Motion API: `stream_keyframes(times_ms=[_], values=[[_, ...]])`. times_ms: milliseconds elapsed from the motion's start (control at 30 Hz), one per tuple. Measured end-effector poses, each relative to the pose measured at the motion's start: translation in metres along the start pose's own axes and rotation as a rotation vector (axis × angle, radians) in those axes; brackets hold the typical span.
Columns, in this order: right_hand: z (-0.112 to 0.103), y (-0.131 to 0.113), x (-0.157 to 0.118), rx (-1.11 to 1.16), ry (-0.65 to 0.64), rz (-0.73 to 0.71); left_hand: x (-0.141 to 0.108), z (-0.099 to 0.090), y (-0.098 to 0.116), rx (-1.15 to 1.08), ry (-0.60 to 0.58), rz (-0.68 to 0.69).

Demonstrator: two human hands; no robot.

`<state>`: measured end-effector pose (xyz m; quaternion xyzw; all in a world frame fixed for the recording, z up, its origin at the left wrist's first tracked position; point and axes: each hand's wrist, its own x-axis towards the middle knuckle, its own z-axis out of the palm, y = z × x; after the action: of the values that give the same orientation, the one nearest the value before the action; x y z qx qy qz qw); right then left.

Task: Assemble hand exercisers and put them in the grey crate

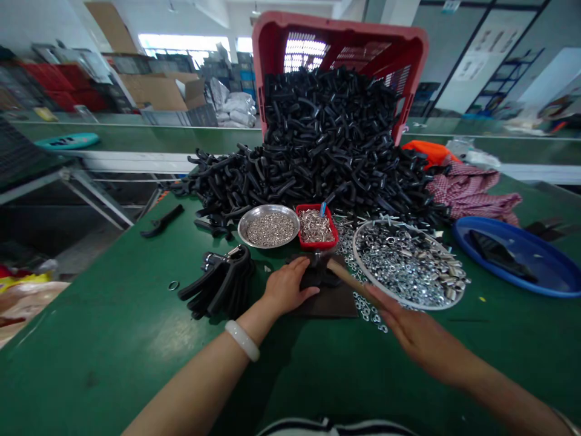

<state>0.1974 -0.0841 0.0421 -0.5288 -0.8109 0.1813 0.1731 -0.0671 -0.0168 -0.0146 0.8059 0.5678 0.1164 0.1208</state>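
My right hand (394,318) is wrapped round the wooden handle of a hammer (347,278). The hammer's head is blurred, just above a black plastic handle (313,277) on a dark plate (327,307). My left hand (285,287) grips this black handle at its left side, fingers over it and thumb near the plate. Behind it are a red tray (318,245) of small metal pins and a steel dish (269,245) of tiny metal pieces. A stack of black handles with metal fittings (222,284) lies left of my left hand.
A large heap of black handles (318,163) spills from a tipped red crate (261,66). To the right stand a white-rimmed tray (411,307) of nuts and metal parts, and a blue tray (558,287). A checked cloth (472,191) lies behind. One ring (173,285) lies at left.
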Motion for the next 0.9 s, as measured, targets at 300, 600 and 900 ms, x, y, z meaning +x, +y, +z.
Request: stream_keyframes(times_ms=[300,600,900], values=[[0.0,0.004,0.006,-0.045,-0.009,0.054,0.002,-0.003,0.001,-0.049,-0.01,-0.024],[0.001,0.005,0.003,0.033,0.024,0.135,0.002,-0.002,0.0,-0.034,-0.036,-0.023],[0.004,0.013,-0.027,0.66,0.048,0.638,0.008,-0.011,0.007,0.075,-0.078,-0.023]])
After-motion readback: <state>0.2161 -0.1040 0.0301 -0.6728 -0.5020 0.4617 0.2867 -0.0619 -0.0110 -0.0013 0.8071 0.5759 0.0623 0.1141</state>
